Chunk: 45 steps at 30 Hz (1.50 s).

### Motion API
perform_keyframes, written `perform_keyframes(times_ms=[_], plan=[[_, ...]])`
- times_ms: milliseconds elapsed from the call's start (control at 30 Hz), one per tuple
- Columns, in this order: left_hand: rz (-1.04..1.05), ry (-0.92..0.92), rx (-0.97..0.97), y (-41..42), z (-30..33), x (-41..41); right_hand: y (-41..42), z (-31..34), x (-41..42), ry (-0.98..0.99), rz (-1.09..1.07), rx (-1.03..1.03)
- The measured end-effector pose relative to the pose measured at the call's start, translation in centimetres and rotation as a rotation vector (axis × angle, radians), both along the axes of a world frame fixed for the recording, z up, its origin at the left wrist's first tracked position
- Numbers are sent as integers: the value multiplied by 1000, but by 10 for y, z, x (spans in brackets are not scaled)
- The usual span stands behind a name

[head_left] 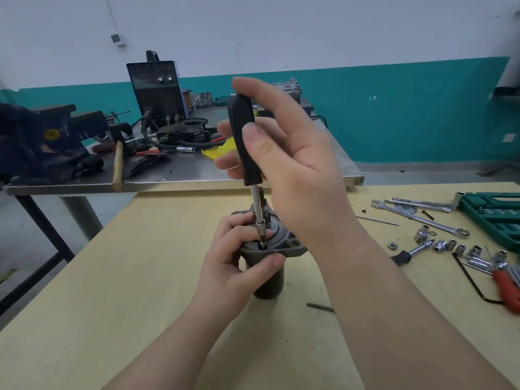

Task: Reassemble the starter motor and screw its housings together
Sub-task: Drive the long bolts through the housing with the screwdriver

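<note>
At the centre of the frame the starter motor (264, 266) stands upright on the pale wooden counter (135, 277), its dark cylindrical body below and its grey flanged housing on top. The left hand (239, 263) grasps it around the flange, thumb curled over the near edge and fingers (242, 223) wrapped round the far side close to the driver's tip. The right hand (281, 147), higher in the frame, is clenched around the black handle of the socket driver (247, 164), thumb laid along the handle. The driver's long axis runs nearly vertical, leaning slightly to the upper left, and its socket tip sits down in a hole at the flange's near-left corner, directly beneath the right hand. So the fastener lies straight down the shaft from the gripping fingers, and turning should depend on keeping that shaft in line with the motor's upright axis. Loose sockets and a wrench (422, 218) lie at the right.
</note>
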<state>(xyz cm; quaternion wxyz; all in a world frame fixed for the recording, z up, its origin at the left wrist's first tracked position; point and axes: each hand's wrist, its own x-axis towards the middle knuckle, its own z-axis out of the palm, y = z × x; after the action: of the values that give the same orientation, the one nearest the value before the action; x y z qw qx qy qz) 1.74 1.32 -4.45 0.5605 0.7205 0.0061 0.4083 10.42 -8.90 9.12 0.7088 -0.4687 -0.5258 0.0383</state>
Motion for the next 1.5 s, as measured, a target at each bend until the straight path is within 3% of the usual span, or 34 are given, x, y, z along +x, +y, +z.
perform_keyframes(times_ms=[400, 600, 833, 1067, 1333, 1500], plan=[[-21, 14, 7, -1, 1, -3, 5, -1, 3, -10, -94, 46], [-9, 21, 41, 1, -2, -2, 1, -2, 2, 59, -24, 44], [20, 13, 112, 4, -5, 0, 5, -1, 5, 13, -154, 55], [28, 16, 156, 6, -8, 0, 2, -3, 7, 60, -72, 53], [29, 21, 158, 7, -7, 3, 6, -1, 4, -52, -139, 62], [3, 42, 211, 11, -9, 1, 4, -2, 6, 3, -43, 72]])
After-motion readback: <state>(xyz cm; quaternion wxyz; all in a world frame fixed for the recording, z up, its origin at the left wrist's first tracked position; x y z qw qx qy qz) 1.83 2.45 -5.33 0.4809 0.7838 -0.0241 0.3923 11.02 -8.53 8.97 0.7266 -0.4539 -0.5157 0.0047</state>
